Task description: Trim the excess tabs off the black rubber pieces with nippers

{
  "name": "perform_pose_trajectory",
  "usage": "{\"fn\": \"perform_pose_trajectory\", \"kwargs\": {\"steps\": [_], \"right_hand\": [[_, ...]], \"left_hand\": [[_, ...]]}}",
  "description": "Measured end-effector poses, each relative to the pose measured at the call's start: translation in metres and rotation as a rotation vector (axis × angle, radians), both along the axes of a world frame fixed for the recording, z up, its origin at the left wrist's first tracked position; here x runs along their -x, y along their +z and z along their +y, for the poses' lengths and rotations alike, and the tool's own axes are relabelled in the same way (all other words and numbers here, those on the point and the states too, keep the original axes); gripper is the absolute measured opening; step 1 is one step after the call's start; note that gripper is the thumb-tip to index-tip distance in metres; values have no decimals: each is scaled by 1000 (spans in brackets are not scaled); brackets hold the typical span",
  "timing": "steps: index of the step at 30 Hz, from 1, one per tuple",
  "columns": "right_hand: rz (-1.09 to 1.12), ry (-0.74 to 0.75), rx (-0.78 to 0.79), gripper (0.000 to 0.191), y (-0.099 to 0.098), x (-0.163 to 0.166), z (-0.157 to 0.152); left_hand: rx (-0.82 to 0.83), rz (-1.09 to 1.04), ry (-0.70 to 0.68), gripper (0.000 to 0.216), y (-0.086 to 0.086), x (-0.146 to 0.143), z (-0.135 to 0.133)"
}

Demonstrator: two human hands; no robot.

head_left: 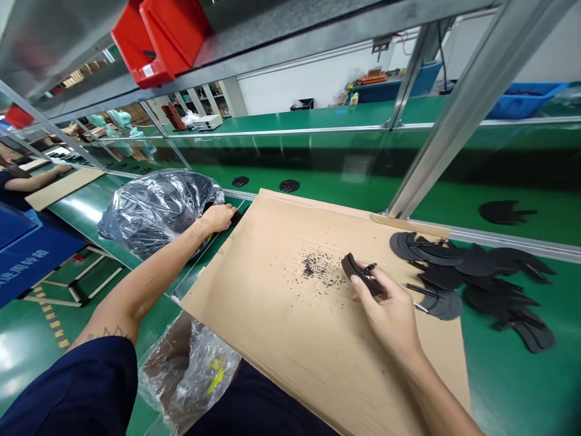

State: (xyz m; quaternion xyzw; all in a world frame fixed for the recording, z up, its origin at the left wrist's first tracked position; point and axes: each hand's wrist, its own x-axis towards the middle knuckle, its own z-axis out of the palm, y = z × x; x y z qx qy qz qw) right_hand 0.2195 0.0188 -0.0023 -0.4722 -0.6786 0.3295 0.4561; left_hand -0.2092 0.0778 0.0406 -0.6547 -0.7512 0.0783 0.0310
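Note:
My right hand [394, 315] is closed around a curved black part [358, 275] above the cardboard sheet [290, 339]. A slim tool [421, 307] with a silver end is also in that hand, crossing the palm; its black other end shows by the fingers. My left hand [220, 217] reaches to the sheet's far left edge, beside a clear plastic bag [158, 206] of black parts. Its fingers are closed on a dark piece [236, 218], mostly hidden. Small black scraps [313, 266] lie scattered on the cardboard.
Flat black parts [472, 266] are piled at the right, partly on the cardboard. Several lie apart on the green belt [340, 175] behind. A metal post [454, 115] rises at the right. Red bins [158, 42] sit overhead. A plastic-lined box [190, 369] stands below; another person's arm [36, 180] is far left.

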Motion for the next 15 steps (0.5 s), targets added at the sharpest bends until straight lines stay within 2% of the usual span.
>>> {"fn": "perform_pose_trajectory", "kwargs": {"steps": [3,5,7,8,10,12,15], "right_hand": [[33,-5,31,35,-1,0,-1],[73,21,94,38,-1,1,-3],[133,48,186,44,1,2,-6],[165,56,232,48,2,2,-7],[205,72,309,52,6,4,-9],[208,118,380,54,10,5,-11],[199,218,496,53,14,7,-14]], "left_hand": [[-136,-62,-12,32,7,-10,-8],[-264,-204,-28,31,8,-29,-16],[-411,-604,-59,30,4,-59,-26],[-467,-915,-86,30,0,-78,-32],[-448,-1404,-148,34,-9,-121,-43],[-402,-1672,-168,37,-19,-161,-53],[-430,-1796,-181,38,-35,-203,-68]]}}
